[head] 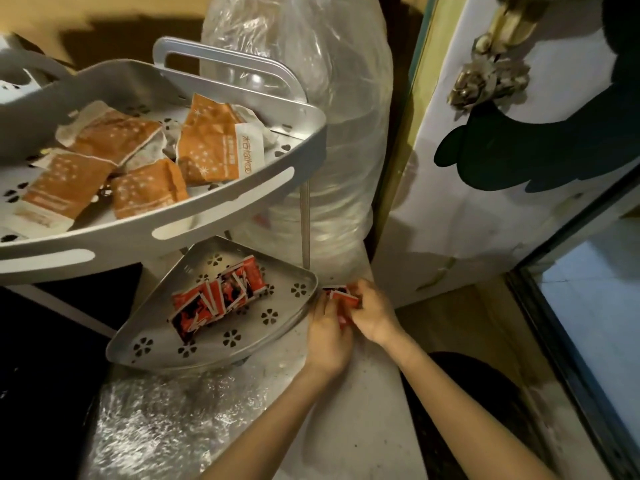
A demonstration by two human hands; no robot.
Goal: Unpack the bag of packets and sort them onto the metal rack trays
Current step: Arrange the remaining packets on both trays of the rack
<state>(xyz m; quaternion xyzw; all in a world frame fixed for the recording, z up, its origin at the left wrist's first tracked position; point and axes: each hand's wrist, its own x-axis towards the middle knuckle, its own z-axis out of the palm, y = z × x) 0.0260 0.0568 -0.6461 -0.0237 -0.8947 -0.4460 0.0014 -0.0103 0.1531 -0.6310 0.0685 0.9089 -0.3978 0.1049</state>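
Observation:
A metal corner rack has an upper tray (242, 202) holding several orange packets (211, 147). Its lower tray (284, 327) holds a pile of small red and black packets (214, 299). Just right of the lower tray's rim, my left hand (327, 337) and my right hand (372, 315) together grip a small bunch of red packets (341, 295). Both hands hover close over a pale surface. A crinkled clear plastic bag (173, 420) lies in front of the lower tray.
A tall clear plastic bag (332, 133) full of stacked white items stands behind the rack. A white cabinet door (485, 202) with a dark sticker stands on the right. A dark surface (52, 358) lies on the left.

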